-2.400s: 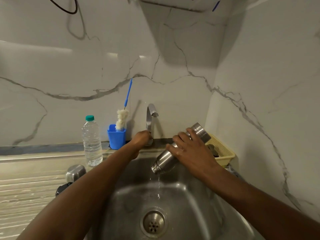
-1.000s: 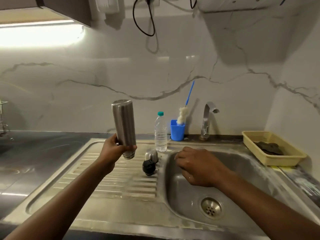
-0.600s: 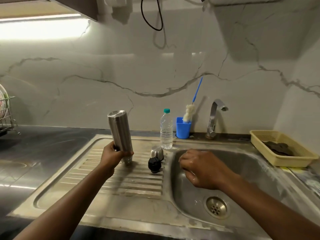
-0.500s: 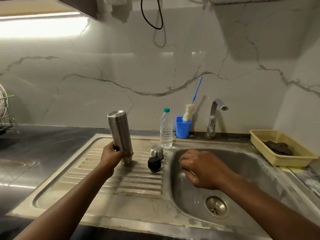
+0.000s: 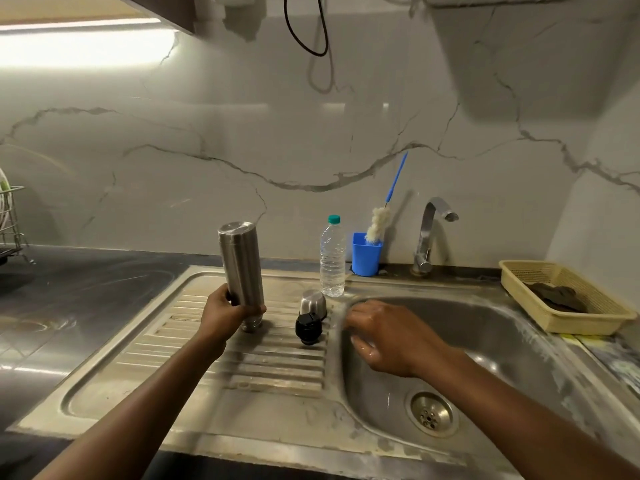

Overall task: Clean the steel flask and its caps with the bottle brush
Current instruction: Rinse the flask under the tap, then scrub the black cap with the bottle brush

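**Inverted flask at the drainboard**

One blue plastic cup [image 5: 366, 255] holds the white-headed, blue-handled bottle brush [image 5: 378, 226]. One yellow plastic basket [image 5: 588, 323] holds a dark item [image 5: 554, 296] that cannot be identified. The cylindrical steel flask [image 5: 240, 268] stands mouth-down on the ribbed drainboard [image 5: 277, 368], with the left hand [image 5: 225, 314] gripping its lower end. Two caps sit beside it: one domed steel cap [image 5: 312, 303] and one black cap [image 5: 308, 328]. One clear water bottle [image 5: 332, 263] stands behind them. The right hand [image 5: 388, 336], wet and loosely curled, holds nothing over the steel sink basin [image 5: 519, 358].

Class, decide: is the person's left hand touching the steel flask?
Touching. The head view shows the left hand gripping the steel flask near its lower end.
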Demonstrator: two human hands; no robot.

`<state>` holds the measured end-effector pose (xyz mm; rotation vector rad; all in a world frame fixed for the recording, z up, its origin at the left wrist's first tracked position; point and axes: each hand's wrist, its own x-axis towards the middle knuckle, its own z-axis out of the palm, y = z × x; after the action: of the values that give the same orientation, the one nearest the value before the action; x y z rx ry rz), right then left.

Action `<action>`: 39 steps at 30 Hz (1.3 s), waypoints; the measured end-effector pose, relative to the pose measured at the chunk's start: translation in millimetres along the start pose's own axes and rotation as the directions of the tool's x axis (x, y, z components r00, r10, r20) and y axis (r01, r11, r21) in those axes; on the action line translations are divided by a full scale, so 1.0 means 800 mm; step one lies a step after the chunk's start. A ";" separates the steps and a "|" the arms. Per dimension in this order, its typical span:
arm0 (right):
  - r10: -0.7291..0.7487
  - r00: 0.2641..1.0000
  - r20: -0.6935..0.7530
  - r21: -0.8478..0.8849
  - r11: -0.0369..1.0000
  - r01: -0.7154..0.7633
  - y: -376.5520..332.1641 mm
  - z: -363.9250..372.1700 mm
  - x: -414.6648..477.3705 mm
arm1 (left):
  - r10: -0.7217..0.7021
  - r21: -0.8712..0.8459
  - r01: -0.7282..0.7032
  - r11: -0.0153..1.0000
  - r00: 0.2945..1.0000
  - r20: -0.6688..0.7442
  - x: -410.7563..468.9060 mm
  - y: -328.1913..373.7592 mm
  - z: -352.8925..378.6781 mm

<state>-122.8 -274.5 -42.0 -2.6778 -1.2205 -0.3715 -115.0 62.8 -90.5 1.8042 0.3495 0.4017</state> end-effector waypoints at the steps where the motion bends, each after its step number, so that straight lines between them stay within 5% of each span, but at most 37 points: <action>1: 0.023 1.000 -0.002 0.033 0.999 -0.023 -0.004 0.002 0.005 | 0.000 -0.001 0.000 1.000 1.000 0.007 -0.001 0.000 0.000; 7: 0.121 0.992 0.044 0.249 0.960 -0.128 -0.031 0.021 0.046 | -0.031 -0.039 0.033 0.999 0.999 0.045 -0.009 0.004 -0.006; 12: 0.193 0.976 0.102 0.225 0.951 -0.211 -0.042 0.049 0.083 | -0.059 -0.054 0.057 0.997 0.997 -0.044 -0.036 0.008 -0.019; 17: 0.234 0.963 0.132 0.176 0.951 -0.255 -0.046 0.071 0.095 | 0.082 0.004 -0.083 0.997 0.981 -0.177 -0.084 0.012 -0.018; 27: 0.337 0.940 0.056 0.408 0.851 -0.330 -0.032 0.024 0.074 | 0.309 0.148 -0.343 0.928 0.927 0.211 -0.124 0.052 0.062; 39: 0.464 0.882 0.086 0.323 0.824 -0.465 0.047 -0.058 0.021 | 0.367 -0.085 -0.357 0.930 0.908 0.200 -0.140 0.100 0.205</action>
<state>-90.9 -299.0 4.8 -2.5490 -0.5235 -0.0723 -140.1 -148.3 -63.8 1.8471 -0.1497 0.4644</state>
